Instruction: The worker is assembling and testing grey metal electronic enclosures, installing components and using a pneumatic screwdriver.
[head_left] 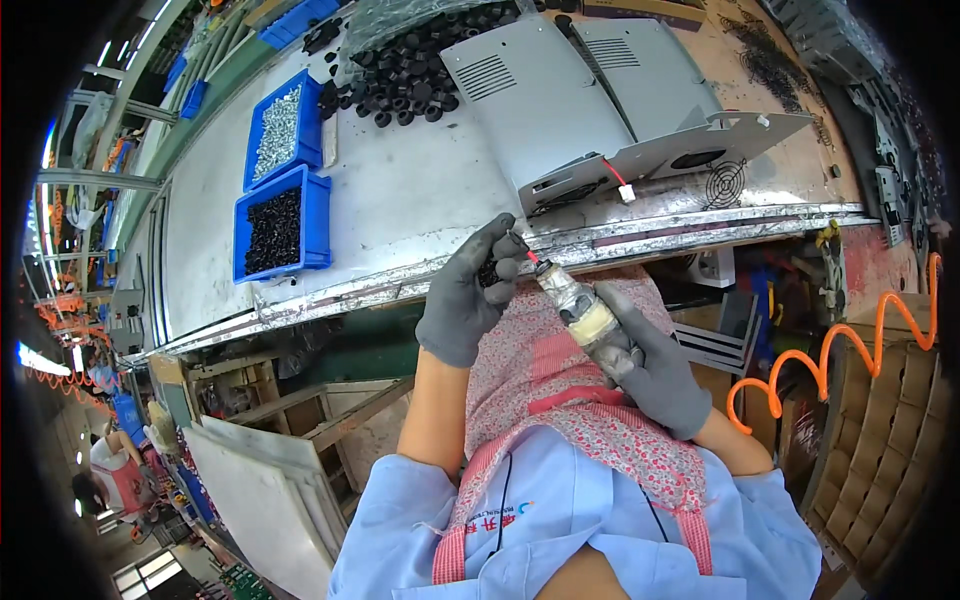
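Note:
My right hand [662, 375], in a grey glove, is wrapped around a taped power screwdriver [585, 312]. The tool's red-collared bit points up and left toward my left hand [462, 300], also gloved. Its fingers are curled around several small black screws [489, 270], with thumb and forefinger pinched together near the bit. What sits right at the bit tip is too small to make out. Just beyond, a bent grey sheet-metal panel [650, 170] stands at the bench edge, with a red wire and white connector [626, 193] sticking out of it.
Blue bins of black screws [272, 232] and silver screws [277, 135] are at the left of the bench. Black rubber feet [410, 75] lie in a heap behind. Slotted grey covers [535, 85] and a round fan grille [725, 185] lie ahead. An orange coiled hose [822, 365] hangs at right.

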